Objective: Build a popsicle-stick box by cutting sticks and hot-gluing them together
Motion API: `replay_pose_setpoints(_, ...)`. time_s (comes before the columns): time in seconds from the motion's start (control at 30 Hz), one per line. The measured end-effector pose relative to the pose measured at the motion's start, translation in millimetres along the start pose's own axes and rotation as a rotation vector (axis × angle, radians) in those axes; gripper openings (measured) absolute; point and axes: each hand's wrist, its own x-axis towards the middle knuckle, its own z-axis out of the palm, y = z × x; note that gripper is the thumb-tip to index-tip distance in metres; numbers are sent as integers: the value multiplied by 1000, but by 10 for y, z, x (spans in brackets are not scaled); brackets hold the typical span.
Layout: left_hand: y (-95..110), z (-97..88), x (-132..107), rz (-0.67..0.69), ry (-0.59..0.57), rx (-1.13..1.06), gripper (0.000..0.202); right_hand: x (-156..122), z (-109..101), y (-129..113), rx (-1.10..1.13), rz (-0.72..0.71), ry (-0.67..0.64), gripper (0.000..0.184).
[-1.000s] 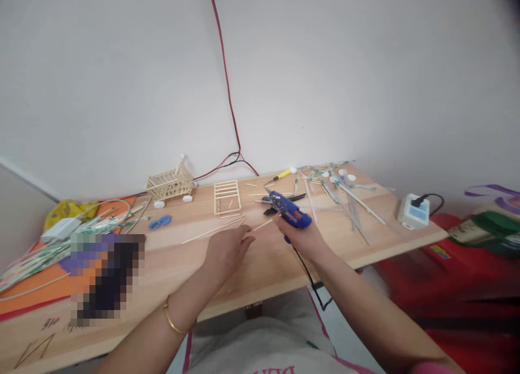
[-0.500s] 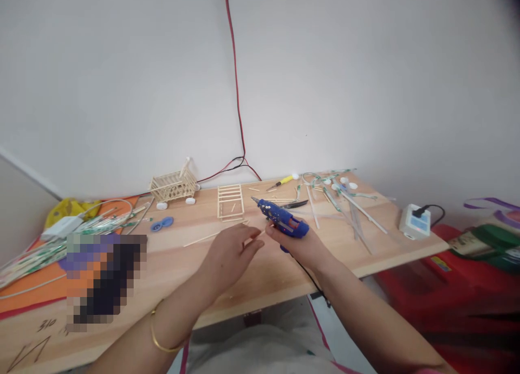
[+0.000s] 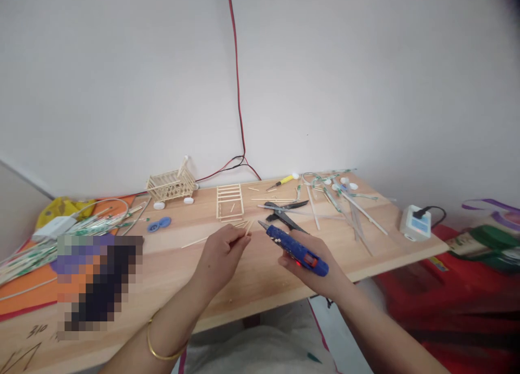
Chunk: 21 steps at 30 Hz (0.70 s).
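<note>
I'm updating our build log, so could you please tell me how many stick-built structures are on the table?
2: the wheeled cart at the back left, and the ladder-like frame to its right, beyond the left hand. No others show.

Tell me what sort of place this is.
Probably a small craft workspace, perhaps a hobby corner: a wooden table against a wall bears a little wheeled cart made of thin sticks, and a blue glue gun is in hand above it.
</note>
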Motion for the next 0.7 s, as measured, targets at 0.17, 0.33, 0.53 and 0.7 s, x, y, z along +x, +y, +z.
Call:
replay_pose_setpoints(0.17, 4, 8, -10, 7, 20, -3, 25, 42, 7, -33, -4, 16, 20, 23)
replay_pose_setpoints(0.33, -7, 15, -6, 13, 42, -1, 22, 55, 15, -17, -15, 42, 15, 23)
replay_pose_setpoints(0.53, -21, 26, -6, 24, 56, 7, 23, 52, 13, -13, -14, 82, 10, 21)
replay_pose_setpoints(0.7, -41, 35, -5, 41, 61, 4, 24, 71, 22, 11, -25, 76, 15, 20)
